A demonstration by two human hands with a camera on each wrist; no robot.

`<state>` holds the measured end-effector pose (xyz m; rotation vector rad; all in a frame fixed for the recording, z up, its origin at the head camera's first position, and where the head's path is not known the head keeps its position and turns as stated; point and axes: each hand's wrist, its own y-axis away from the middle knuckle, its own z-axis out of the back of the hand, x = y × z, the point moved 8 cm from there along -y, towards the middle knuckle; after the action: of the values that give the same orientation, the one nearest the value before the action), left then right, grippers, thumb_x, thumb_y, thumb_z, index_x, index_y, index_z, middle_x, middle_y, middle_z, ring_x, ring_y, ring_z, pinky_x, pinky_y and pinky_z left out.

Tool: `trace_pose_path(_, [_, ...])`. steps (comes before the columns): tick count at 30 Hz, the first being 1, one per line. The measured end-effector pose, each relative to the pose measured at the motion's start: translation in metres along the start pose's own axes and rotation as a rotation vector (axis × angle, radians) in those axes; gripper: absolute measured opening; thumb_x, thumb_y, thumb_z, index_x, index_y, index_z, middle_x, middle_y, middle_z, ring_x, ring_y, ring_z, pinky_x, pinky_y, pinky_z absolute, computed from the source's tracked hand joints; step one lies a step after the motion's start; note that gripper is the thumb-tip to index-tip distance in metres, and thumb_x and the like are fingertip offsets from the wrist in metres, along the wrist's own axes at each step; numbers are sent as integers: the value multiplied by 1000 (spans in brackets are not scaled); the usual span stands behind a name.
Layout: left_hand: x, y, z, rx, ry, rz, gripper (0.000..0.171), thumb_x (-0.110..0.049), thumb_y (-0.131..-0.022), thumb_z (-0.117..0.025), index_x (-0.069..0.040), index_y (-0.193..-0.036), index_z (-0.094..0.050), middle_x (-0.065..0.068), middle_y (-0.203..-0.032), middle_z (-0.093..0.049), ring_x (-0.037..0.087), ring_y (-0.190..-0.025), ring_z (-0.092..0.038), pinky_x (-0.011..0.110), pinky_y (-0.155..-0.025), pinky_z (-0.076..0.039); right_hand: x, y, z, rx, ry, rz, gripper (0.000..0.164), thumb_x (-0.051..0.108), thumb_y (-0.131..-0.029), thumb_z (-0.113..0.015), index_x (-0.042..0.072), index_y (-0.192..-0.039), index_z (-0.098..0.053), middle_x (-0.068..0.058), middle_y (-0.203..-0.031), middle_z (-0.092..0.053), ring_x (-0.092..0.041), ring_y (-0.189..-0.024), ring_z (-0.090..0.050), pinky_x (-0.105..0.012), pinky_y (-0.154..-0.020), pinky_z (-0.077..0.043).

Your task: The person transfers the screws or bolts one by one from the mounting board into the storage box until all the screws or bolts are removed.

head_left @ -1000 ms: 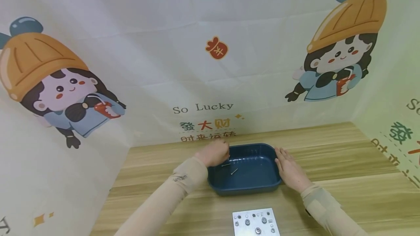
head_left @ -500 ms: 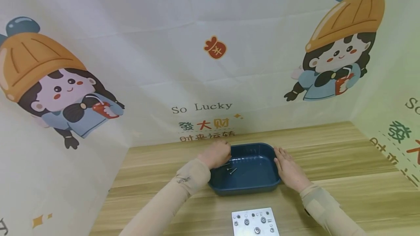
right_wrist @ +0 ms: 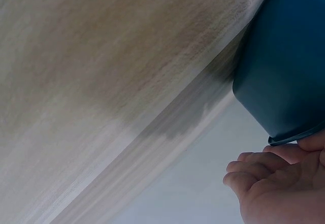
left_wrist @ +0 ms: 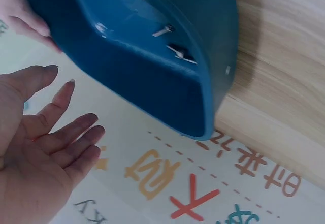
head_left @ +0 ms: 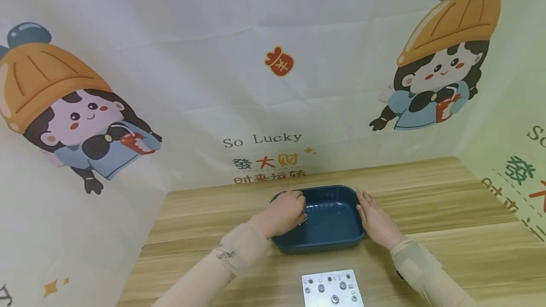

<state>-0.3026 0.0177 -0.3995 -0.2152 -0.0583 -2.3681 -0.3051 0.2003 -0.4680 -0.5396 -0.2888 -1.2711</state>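
A dark blue rectangular tray (head_left: 334, 225) rests on the wooden table. My left hand (head_left: 285, 213) reaches over its left part. In the left wrist view the fingers of the left hand (left_wrist: 56, 148) are loosely bent and spread from the thumb, with nothing between them. Small metal screws (left_wrist: 163, 31) lie on the tray's floor; in the head view the hand hides most of them. My right hand (head_left: 378, 221) lies against the tray's right side, fingers fairly straight along the rim. The right wrist view has this hand (right_wrist: 282, 178) right at the rim, thumb close to it.
A silver metal plate (head_left: 332, 289) with several round fittings lies on the table in front of the tray. Behind the table (head_left: 204, 245) hangs a printed cloth backdrop (head_left: 204, 79), which also runs along both sides.
My left hand has come from the tray's back left rim down towards its middle and now covers most of the screws. Another screw showed half a second ago. The right hand keeps its place.
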Motion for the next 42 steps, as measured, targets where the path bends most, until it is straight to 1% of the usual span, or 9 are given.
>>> trace_pose_path(3, [-9,9,7,-13,-35,-20,21,-30,-96,-64,-9,-102,-66,5,-109,-67,21,-113,-61,32,-101,-48,1,1,1,1,-4,0,47,9,-104,-39,-18,-142,-33,-41,-145,-34,-55,-137,-31,-62,-114,-28])
trace_pose_path(7, [-21,22,16,-46,-97,-45,24,-33,-96,-64,-11,-104,-68,7,-117,-68,23,-123,-59,33,-107,-46,1,1,1,4,-10,-1,47,9,-105,-38,-18,-142,-33,-41,-145,-33,-56,-137,-30,-63,-113,-28])
trace_pose_path(16, [-45,52,26,-99,-84,-62,22,-31,-94,-68,-10,-103,-68,10,-122,-67,24,-124,-59,33,-107,-46,0,0,-1,2,-6,1,47,9,-105,-38,-18,-142,-33,-42,-145,-34,-56,-137,-31,-63,-113,-28])
trace_pose_path(23, [-58,72,21,-195,-133,-93,20,-31,-91,-71,-13,-97,-67,7,-118,-68,22,-117,-62,31,-103,-48,0,1,0,-4,-5,3,47,9,-104,-38,-19,-142,-34,-42,-144,-35,-56,-137,-31,-63,-113,-29])
trace_pose_path(26, [-65,80,17,-220,-127,-98,16,-28,-91,-70,-13,-96,-66,7,-116,-68,21,-115,-62,30,-103,-48,0,1,1,-6,-6,-2,47,9,-104,-38,-18,-142,-34,-41,-145,-35,-55,-137,-31,-62,-113,-29])
trace_pose_path(29, [-71,87,11,-199,-105,-92,14,-25,-91,-68,-12,-96,-67,8,-118,-67,21,-116,-62,30,-105,-46,0,1,1,0,-7,-9,47,10,-105,-38,-17,-143,-33,-41,-145,-34,-55,-138,-31,-62,-114,-28])
trace_pose_path(33, [-80,93,0,-145,-67,-88,19,-27,-92,-66,-10,-101,-67,9,-123,-66,21,-118,-60,31,-107,-46,0,1,1,8,-5,-15,47,10,-105,-38,-17,-143,-33,-40,-146,-34,-54,-138,-30,-61,-114,-27])
trace_pose_path(38, [-87,97,-13,-130,1,-78,17,-24,-91,-66,-11,-101,-66,10,-123,-66,22,-118,-60,32,-105,-47,0,0,1,9,-6,-17,47,10,-105,-38,-17,-143,-33,-40,-146,-34,-54,-139,-30,-61,-114,-27])
trace_pose_path(42, [-88,97,-26,-57,74,-36,22,-26,-90,-66,-10,-106,-66,11,-126,-64,23,-121,-58,33,-106,-47,-1,0,0,8,-13,-17,47,10,-105,-38,-17,-144,-33,-40,-147,-33,-54,-139,-30,-61,-115,-27])
